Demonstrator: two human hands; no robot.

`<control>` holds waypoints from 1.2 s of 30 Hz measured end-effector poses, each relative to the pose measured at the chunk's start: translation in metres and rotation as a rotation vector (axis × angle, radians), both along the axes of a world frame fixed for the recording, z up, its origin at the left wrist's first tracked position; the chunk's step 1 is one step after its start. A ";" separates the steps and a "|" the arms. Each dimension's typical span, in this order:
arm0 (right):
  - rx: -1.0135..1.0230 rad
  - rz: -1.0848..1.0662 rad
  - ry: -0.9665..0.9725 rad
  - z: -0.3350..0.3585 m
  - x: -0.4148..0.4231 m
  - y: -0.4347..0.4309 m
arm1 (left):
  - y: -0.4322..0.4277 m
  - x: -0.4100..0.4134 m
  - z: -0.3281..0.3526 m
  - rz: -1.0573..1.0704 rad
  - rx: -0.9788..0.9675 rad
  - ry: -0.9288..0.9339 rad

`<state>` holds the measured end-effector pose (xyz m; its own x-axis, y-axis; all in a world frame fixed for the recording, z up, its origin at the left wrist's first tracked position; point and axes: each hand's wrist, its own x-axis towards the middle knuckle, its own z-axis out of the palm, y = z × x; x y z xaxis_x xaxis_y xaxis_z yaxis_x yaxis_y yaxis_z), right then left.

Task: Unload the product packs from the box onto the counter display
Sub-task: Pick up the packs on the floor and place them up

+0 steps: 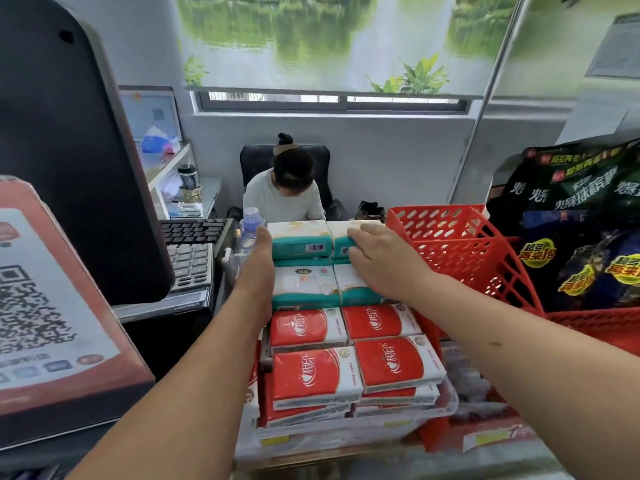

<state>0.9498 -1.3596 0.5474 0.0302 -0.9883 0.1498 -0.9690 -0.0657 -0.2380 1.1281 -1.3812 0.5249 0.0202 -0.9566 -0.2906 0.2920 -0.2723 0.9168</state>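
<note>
Left grip (259, 265): released, fingers straight, its flat palm pressed against the left side of the teal packs
Right grip (384, 261): released, palm down on the far right teal pack (341, 231), fingers spread over its top; whether the thumb hooked the pack's right side could not be told
Teal packs (304, 285): lay between the two grips, a block two across and two deep on top of more of the same, at the far end of the stack
Long axis: each pack ran left to right, so the grips met the block at its short ends
Key relation: the block sat squarely between the grips, the left one at its side and the right one above it; squaring or pushing it likely needed the right grip to drop to the right face
Red packs (311, 375): nearer the person than both grips, stacked in a clear tray (448, 407), touching the teal block's near edge
Left of the left grip: a water bottle (251, 226) just beside the fingertips, then a keypad (192, 268); little room
Right of the right grip: a red basket (460, 244) wall close by; tight
Beyond the grips: the block's far edge, open drop behind
Box: not made out in view
</note>
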 end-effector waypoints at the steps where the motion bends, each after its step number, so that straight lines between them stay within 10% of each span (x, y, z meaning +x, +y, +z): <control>1: -0.004 0.001 0.020 -0.003 0.000 -0.001 | 0.004 -0.001 0.003 0.003 -0.006 -0.006; 26: -0.042 0.218 -0.169 -0.027 0.032 0.098 | 0.021 0.005 0.009 -0.160 0.008 -0.090; 36: -0.043 0.603 0.159 -0.035 0.103 0.092 | 0.054 0.014 0.028 -0.179 -0.126 -0.292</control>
<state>1.0523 -1.2676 0.5126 0.6062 -0.7834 0.1372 -0.7817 -0.6186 -0.0785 1.1421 -1.3271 0.5533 -0.0864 -0.9805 -0.1766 -0.0289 -0.1747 0.9842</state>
